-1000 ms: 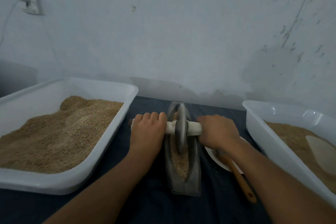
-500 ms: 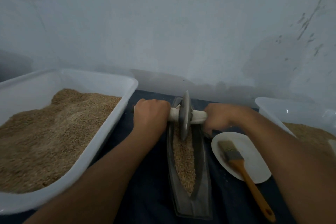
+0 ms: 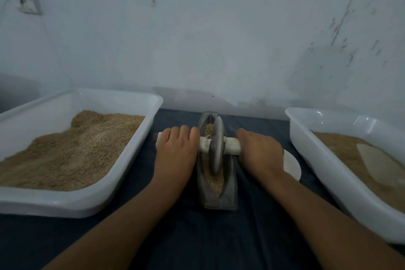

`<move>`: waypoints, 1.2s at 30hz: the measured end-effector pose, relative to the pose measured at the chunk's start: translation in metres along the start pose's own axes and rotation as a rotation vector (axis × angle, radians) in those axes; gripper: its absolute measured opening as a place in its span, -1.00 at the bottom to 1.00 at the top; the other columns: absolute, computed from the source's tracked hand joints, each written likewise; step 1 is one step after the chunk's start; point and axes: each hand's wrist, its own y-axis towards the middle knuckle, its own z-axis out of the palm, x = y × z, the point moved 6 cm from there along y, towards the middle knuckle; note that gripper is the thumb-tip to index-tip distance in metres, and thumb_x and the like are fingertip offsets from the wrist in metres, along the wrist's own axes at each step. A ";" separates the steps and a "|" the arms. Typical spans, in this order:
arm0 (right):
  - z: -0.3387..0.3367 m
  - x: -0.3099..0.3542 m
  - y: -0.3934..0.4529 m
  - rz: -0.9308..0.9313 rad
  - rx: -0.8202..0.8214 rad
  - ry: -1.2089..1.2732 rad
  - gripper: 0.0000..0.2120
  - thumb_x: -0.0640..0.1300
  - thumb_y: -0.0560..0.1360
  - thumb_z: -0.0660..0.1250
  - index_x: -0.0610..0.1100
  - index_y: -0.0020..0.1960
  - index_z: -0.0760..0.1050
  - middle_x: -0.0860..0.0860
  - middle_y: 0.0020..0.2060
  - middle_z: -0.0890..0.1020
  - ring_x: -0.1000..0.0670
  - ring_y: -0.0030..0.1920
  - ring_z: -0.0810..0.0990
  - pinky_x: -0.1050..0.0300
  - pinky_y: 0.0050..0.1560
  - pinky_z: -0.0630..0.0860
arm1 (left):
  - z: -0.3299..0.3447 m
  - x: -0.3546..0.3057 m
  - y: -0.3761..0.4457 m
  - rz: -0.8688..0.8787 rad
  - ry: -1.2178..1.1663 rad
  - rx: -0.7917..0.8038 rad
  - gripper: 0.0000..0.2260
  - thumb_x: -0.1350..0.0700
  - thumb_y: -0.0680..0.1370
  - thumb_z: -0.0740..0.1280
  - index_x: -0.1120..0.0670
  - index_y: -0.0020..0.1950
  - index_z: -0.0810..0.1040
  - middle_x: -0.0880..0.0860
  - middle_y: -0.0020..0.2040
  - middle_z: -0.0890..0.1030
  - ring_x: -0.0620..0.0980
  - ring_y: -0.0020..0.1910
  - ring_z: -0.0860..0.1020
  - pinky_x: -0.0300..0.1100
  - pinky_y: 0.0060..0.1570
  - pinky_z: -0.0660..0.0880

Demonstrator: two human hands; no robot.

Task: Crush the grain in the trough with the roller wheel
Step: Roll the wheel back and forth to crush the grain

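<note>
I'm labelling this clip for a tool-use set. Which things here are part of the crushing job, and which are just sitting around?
In the job:
left hand and right hand, each gripping the handle
roller wheel
trough
grain in the trough

Lying about:
left tub of grain
right tub of grain
white plate, partly hidden behind the right hand

white plate (image 3: 292, 165): mostly hidden by right hand (image 3: 259, 152) | right tub (image 3: 333, 173): cut off by edge
</note>
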 end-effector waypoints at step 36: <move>0.063 -0.019 0.084 0.044 0.991 0.212 -0.88 -0.10 0.12 0.46 -0.13 -0.43 0.56 0.00 -0.54 0.54 0.01 -0.57 0.44 0.29 -0.51 0.29 | 0.051 0.021 0.071 -0.047 0.089 0.175 -0.78 0.06 0.54 0.36 -0.04 -0.13 0.30 -0.03 -0.15 0.59 0.02 -0.19 0.57 -0.11 -0.16 0.28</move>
